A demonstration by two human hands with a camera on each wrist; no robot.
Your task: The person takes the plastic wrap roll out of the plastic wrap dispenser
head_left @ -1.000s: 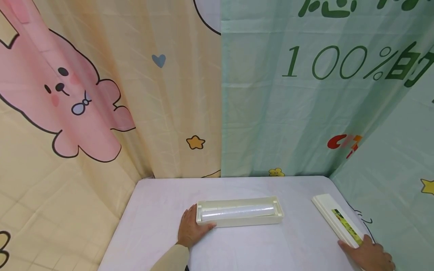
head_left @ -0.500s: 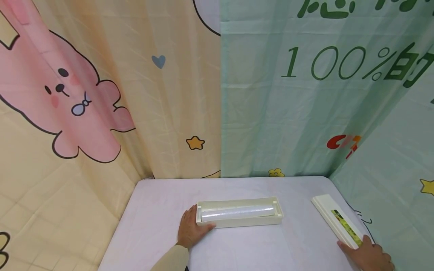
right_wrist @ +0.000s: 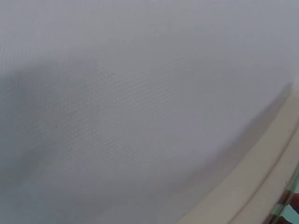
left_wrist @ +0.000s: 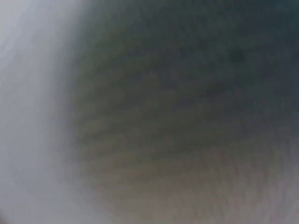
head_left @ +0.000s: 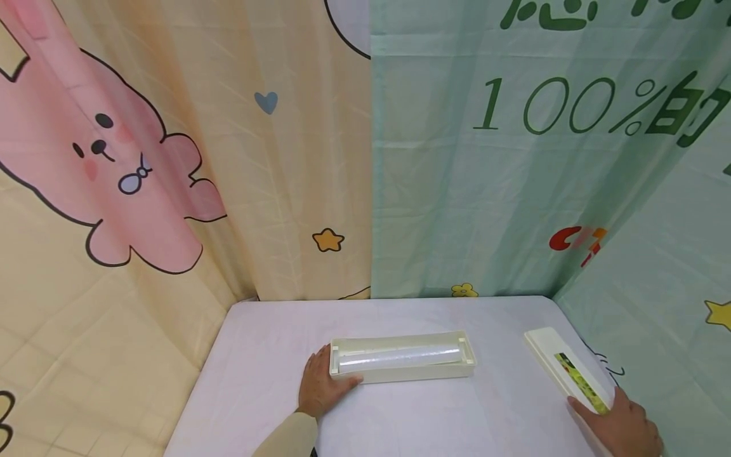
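Observation:
A cream, long open box (head_left: 404, 376) lies on the table with a clear, shiny roll (head_left: 400, 357) inside, which looks like cling film. My left hand (head_left: 324, 383) grips the box's left end, thumb along the front and fingers behind. Over at the right edge lies a long cream lid (head_left: 551, 349) with a yellow-green label, set at a slant. Its near end is in the grip of my right hand (head_left: 619, 424), thumb on one side and fingers on the other. In the right wrist view a cream edge of the lid (right_wrist: 261, 175) crosses the lower corner. The left wrist view is too blurred to read.
The white-covered table (head_left: 457, 419) reaches back to a beige curtain (head_left: 297, 190) and a green curtain (head_left: 428, 190). Curtain also hangs close along both sides, near the lid on the right.
My right hand has shifted slightly, and the lid's near end has turned a little with it. My left hand and the box stay put.

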